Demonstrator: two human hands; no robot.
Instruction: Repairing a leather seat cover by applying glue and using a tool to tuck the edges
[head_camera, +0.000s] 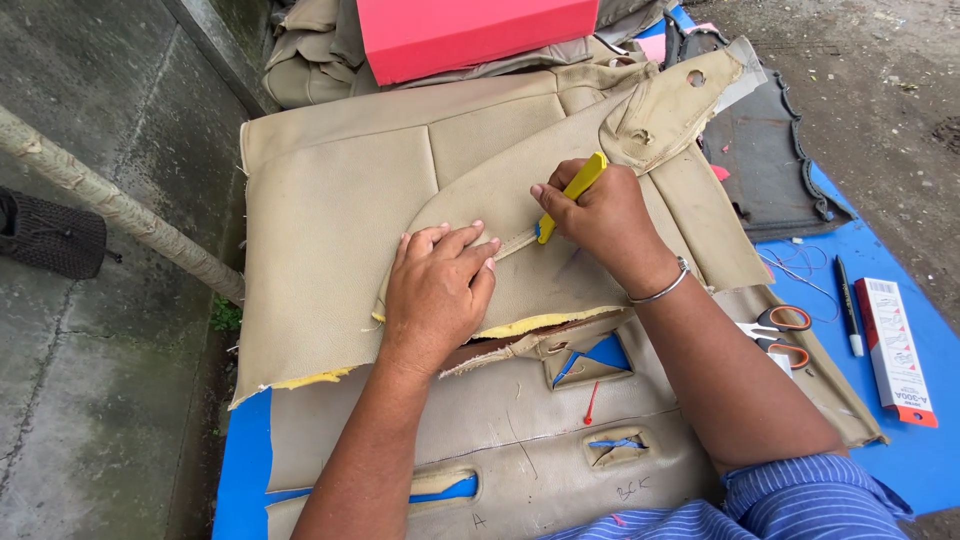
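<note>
the right hand (600, 212) is gripping a yellow cutter (572, 195) like a pen, fingers clenched round its handle, with the tip pressing down onto the curved seam (515, 243) of a tan seat cover (340, 200). the cutter's long axis is running from upper right down to lower left, so its tip is pointing toward the left hand (437, 290). the left hand is lying flat and released on the same cover, palm down and fingers spread, grasping nothing, just beside the cutter's tip on the near side of the seam. the right hand is the one at the seam; the left is only pinning the fabric. the seam itself is running on from the cutter's tip along the left hand's fingertips.

measured from the tan seat cover: a strip of yellow foam (540, 322) is showing at its near torn edge. a second tan panel (520, 420) with slotted openings is lying under it on the near side, resting on a blue table (245, 450). orange-handled scissors (780, 335) are lying to the cover's right, then a black pen (847, 305) and a red and white box (895, 350) farther right. a dark grey cover (765, 150) is sitting at its upper right, and a red box (470, 30) on more tan covers is beyond its far edge. a pale slanted pole (110, 200) is crossing the concrete to its left.
</note>
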